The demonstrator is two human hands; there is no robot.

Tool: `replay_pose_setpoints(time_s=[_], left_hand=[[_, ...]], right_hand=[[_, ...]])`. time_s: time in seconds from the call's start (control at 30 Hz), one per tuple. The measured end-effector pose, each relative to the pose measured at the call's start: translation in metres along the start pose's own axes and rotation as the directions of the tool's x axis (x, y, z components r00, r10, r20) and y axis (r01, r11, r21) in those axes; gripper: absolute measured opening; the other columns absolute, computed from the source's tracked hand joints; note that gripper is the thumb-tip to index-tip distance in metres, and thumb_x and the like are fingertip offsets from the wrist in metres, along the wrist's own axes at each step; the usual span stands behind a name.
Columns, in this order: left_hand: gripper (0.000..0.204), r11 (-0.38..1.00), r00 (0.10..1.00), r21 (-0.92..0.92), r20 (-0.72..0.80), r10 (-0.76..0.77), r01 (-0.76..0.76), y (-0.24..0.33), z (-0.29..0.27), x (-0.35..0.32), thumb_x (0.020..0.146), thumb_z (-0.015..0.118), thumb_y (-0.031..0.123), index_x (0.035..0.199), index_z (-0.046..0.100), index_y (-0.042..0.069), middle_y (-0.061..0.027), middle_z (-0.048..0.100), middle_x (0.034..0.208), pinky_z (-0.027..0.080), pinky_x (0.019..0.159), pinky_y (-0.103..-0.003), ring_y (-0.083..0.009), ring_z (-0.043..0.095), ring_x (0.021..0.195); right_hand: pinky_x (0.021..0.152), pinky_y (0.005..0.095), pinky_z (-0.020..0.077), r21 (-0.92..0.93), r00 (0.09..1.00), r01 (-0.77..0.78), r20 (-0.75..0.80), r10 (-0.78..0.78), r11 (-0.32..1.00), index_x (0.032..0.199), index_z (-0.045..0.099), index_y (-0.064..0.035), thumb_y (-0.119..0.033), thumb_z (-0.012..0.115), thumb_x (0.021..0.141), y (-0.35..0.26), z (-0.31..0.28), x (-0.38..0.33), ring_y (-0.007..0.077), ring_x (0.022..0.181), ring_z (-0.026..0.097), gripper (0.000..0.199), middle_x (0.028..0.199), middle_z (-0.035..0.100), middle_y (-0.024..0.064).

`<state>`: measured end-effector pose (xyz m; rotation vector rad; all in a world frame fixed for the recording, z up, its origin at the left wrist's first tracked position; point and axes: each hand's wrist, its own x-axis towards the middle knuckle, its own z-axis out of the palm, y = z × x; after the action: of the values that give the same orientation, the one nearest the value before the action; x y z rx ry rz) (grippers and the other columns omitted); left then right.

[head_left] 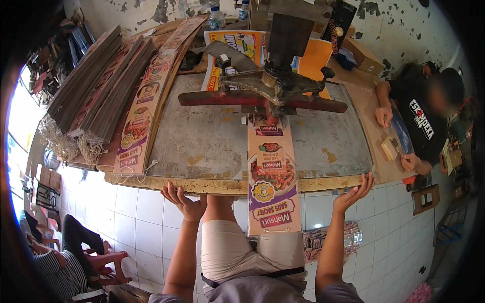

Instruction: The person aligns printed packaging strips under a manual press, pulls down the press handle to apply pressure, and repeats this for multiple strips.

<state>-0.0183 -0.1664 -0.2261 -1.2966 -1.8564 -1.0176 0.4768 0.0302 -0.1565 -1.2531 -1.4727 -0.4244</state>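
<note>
My left hand (184,204) rests against the front edge of the worktable (202,161), fingers stretched out and apart, holding nothing. Farther right along that edge, my right hand (353,196) also has its fingers extended and is empty. Between the two lies a long printed card strip (273,177) in pink, purple and yellow. Its near end hangs over the front edge above my lap. The far end runs beneath the red crossbar (222,98) of a metal press (275,78), where it is hidden.
Tied stacks of strips (96,91) with loose white strings stand at left, beside another pile of printed strips (144,106). Printed sheets (237,45) lie behind the press. A co-worker (417,111) sits at right near a small wooden block (389,149). Another person (55,262) sits lower left.
</note>
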Motion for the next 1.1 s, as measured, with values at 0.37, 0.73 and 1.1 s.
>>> replay_pose_setpoints(time_s=[0.37, 0.73, 1.1], left_hand=[[0.102, 1.0, 1.0, -0.001, -0.01, -0.001, 0.001, 0.003, 0.0, 0.003, 0.089, 0.079, 0.033, 0.169, 0.02, 0.011, -0.0294, 0.024, 0.174, 0.01, 0.13, -0.079, -0.0586, 0.011, 0.164], [0.099, 1.0, 1.0, -0.015, -0.014, -0.01, 0.01, 0.001, -0.002, 0.0, 0.088, 0.085, 0.034, 0.164, 0.028, 0.008, -0.0302, 0.027, 0.172, 0.011, 0.129, -0.079, -0.0551, 0.015, 0.164], [0.08, 0.998, 0.998, -0.06, 0.065, -0.019, 0.023, 0.013, -0.023, 0.012, 0.095, 0.073, 0.028, 0.161, 0.036, 0.003, -0.0305, 0.035, 0.171, 0.014, 0.131, -0.076, -0.0593, 0.021, 0.163]], right_hand=[[0.132, 0.0651, 0.022, 0.004, 1.0, 0.012, -0.006, -0.012, 1.0, 0.15, 0.057, 0.0, -0.039, 0.025, 0.121, -0.002, 0.0, 0.002, 0.0464, 0.164, 0.029, 0.058, 0.166, 0.049, 0.0215], [0.132, 0.0655, 0.023, 0.003, 1.0, -0.002, -0.008, 0.002, 1.0, 0.15, 0.057, 0.0002, -0.041, 0.024, 0.121, 0.002, 0.001, 0.001, 0.0463, 0.163, 0.031, 0.06, 0.166, 0.049, 0.0213], [0.132, 0.0625, 0.0214, 0.054, 0.981, -0.085, 0.179, 0.074, 0.995, 0.159, 0.051, 0.0011, -0.043, 0.026, 0.121, -0.022, -0.03, 0.002, 0.0449, 0.164, 0.031, 0.064, 0.173, 0.043, 0.0212]])
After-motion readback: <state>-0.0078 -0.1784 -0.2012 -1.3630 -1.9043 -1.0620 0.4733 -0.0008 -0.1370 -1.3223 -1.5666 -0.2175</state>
